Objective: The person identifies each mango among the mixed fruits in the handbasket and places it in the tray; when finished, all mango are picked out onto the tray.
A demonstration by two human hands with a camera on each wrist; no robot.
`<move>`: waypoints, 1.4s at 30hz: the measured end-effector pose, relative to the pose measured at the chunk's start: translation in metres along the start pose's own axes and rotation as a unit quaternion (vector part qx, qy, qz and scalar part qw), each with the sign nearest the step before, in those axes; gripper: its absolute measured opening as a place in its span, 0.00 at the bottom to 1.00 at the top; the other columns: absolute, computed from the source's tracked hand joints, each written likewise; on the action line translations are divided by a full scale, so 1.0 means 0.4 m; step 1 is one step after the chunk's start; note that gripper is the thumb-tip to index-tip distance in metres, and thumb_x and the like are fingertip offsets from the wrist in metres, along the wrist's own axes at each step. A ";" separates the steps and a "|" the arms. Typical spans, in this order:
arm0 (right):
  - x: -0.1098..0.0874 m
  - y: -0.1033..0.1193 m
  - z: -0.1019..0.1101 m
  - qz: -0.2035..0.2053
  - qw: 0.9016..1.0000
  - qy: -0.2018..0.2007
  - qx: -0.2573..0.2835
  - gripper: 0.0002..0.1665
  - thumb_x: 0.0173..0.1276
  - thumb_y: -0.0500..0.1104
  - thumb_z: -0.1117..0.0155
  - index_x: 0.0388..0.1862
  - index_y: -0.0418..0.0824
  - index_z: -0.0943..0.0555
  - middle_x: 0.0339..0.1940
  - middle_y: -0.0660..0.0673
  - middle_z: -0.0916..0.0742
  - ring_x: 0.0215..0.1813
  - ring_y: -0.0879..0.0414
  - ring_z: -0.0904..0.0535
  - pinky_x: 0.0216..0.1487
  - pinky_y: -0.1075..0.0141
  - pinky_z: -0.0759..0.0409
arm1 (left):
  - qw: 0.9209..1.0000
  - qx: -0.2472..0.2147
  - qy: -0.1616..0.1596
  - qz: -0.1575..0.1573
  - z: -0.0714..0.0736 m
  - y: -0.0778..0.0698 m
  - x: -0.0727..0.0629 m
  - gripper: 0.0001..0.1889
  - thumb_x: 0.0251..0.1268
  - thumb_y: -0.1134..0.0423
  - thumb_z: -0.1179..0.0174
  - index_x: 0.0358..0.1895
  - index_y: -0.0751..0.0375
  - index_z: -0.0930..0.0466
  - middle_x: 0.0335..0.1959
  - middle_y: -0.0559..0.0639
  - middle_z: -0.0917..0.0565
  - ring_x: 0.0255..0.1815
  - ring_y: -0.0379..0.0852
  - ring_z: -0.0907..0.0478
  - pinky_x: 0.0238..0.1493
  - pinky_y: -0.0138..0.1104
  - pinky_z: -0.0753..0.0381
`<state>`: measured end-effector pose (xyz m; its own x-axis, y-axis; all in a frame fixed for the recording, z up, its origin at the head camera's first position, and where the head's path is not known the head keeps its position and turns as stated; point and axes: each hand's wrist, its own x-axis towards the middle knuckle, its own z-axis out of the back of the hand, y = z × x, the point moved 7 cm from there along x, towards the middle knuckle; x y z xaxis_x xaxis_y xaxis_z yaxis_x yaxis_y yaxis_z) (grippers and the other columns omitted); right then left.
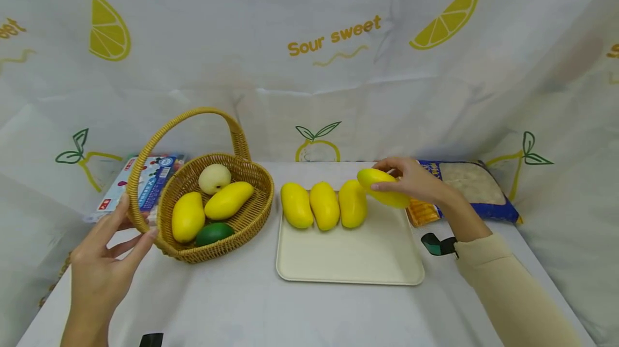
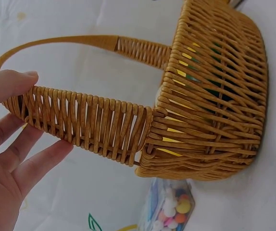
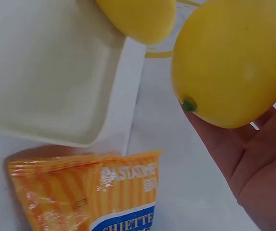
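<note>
My left hand (image 1: pixel 103 261) holds the arched handle (image 1: pixel 166 127) of a wicker basket (image 1: pixel 258 226) at its left side, thumb and fingers on either edge. Inside the basket lie two yellow mangoes, a pale round fruit (image 1: pixel 214 178) and a dark green fruit (image 1: pixel 215 233). With thumb and fingers, my right hand (image 1: pixel 418 180) grips a yellow mango (image 3: pixel 234 62) above the back right of a cream tray (image 1: pixel 348 261). Three more mangoes (image 1: pixel 324 206) lie side by side along the tray's back, to the left of the held one.
An orange-striped pasta bag (image 3: pixel 85 192) lies just right of the tray, next to a blue bag (image 1: pixel 474 180) with a clear window. Flat printed packs (image 1: pixel 157 180) lie behind the basket's left side. A clear box of coloured balls (image 2: pixel 174 209) shows beyond the basket.
</note>
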<state>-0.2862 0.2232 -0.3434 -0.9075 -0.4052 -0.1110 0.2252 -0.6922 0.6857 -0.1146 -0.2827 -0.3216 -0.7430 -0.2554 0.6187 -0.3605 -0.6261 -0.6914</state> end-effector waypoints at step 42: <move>-0.021 -0.167 -0.086 -0.158 0.987 -0.020 -0.033 0.48 0.65 0.72 0.36 0.67 0.36 0.28 0.60 0.30 0.18 0.33 0.51 0.19 0.31 0.63 0.15 | 0.999 0.027 0.007 0.028 -0.002 -0.018 0.003 0.48 0.43 0.90 0.30 0.72 0.52 0.28 0.47 0.19 0.21 0.44 0.23 0.22 0.38 0.12 0.20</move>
<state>-0.2813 0.2524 -0.4132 -0.9487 -0.1397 -0.2837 -0.0508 -0.8181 0.5728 -0.1135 -0.2780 -0.3162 -0.7686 -0.2813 0.5746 -0.2877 -0.6502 -0.7032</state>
